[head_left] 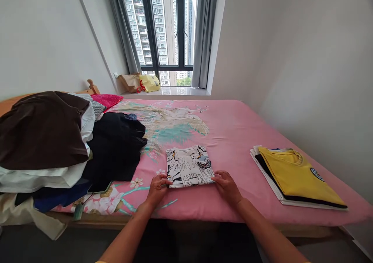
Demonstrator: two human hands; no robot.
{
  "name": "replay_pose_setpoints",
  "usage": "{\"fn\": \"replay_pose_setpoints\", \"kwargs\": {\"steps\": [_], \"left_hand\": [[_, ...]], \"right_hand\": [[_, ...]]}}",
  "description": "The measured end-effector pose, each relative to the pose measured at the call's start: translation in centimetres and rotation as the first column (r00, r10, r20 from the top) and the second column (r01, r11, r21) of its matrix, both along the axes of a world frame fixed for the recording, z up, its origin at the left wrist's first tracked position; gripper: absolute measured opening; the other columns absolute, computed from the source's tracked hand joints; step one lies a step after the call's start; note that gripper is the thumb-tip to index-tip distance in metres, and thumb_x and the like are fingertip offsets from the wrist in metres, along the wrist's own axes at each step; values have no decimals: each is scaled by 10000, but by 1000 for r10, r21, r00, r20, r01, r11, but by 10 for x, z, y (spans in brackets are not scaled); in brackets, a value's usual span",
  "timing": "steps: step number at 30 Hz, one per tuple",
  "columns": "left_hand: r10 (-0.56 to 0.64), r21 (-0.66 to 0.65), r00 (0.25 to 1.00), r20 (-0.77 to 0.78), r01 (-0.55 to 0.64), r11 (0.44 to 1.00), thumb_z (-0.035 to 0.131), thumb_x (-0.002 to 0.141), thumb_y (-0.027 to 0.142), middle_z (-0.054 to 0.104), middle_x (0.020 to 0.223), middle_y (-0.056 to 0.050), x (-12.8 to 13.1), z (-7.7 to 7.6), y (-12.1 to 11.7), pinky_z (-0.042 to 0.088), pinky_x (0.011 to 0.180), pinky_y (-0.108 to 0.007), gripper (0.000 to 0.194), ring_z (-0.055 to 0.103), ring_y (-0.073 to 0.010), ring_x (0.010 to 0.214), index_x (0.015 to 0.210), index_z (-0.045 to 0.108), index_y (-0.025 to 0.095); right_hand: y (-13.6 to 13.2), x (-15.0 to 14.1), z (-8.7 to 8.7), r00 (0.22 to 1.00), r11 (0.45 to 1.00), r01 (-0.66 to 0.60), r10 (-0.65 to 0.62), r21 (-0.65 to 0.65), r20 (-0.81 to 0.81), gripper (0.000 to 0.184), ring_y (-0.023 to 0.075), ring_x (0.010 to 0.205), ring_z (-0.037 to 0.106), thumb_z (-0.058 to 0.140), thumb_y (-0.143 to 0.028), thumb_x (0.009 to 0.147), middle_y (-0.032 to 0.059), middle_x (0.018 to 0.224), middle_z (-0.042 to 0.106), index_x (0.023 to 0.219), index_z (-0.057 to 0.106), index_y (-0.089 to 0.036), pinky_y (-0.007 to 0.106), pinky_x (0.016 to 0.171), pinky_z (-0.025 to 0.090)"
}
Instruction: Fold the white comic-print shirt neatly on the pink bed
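Note:
A white T-shirt (189, 165) with black comic-style print lies folded into a rectangle on the pink bedsheet, its neckline at the far side. At its near left corner, my left hand (159, 187) is closed on the edge, thumb on top. My right hand (226, 185) pinches the near right corner in the same way. The fingertips under the cloth are hidden. The shirt lies flat on the bed between both hands.
To the left is a heap of loose clothes, with a brown garment (46, 130) on top and a black one (115, 150) beside it. A folded stack with a yellow T-shirt (294, 175) uppermost lies right. Bags (150, 83) sit on the window ledge beyond the bed (233, 138).

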State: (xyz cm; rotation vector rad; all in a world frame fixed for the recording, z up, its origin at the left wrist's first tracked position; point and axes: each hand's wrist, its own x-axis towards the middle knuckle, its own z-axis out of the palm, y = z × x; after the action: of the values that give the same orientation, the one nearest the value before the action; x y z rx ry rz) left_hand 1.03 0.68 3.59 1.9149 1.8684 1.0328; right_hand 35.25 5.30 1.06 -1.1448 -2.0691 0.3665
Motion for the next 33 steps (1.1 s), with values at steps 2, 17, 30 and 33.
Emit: {"fn": "replay_pose_setpoints", "kwargs": {"steps": [2, 17, 30, 33], "left_hand": [[-75, 60, 997, -13, 75, 995, 512, 662, 78, 642, 1015, -38, -7, -4, -14, 458, 948, -403, 305, 561, -198, 1034, 721, 741, 271], [-247, 116, 950, -189, 271, 955, 355, 810, 54, 634, 1184, -47, 32, 17, -29, 419, 1043, -381, 410, 492, -174, 1224, 1035, 657, 218], [-150, -278, 850, -504, 5, 961, 318, 889, 481, 180, 1537, -36, 62, -18, -14, 54, 1143, -528, 612, 129, -248, 1423, 1442, 292, 221], [-149, -291, 859, -490, 0, 957, 344, 876, 483, 211, 1533, -36, 64, -12, -14, 54, 1141, -527, 617, 145, -246, 1420, 1436, 308, 224]], "right_hand": [[-19, 1, 4, 999, 997, -37, 36, 74, 19, 296, 254, 1117, 491, 497, -171, 822, 74, 1137, 594, 987, 694, -316, 488, 977, 410], [-59, -67, 55, 998, 997, -44, 46, 62, -34, 276, 183, 1193, 477, 374, -179, 906, 84, 1181, 588, 1071, 595, -200, 401, 1045, 390], [-9, -90, 16, 812, 882, 407, -230, -238, 537, 603, 241, 1409, 127, 259, -437, 935, 83, 1528, 188, 1448, 271, -120, 519, 1121, -6], [-4, -100, 26, 834, 931, 334, -219, -148, 506, 579, 209, 1413, 102, 212, -411, 947, 70, 1523, 217, 1451, 270, -132, 473, 1125, -60]]}}
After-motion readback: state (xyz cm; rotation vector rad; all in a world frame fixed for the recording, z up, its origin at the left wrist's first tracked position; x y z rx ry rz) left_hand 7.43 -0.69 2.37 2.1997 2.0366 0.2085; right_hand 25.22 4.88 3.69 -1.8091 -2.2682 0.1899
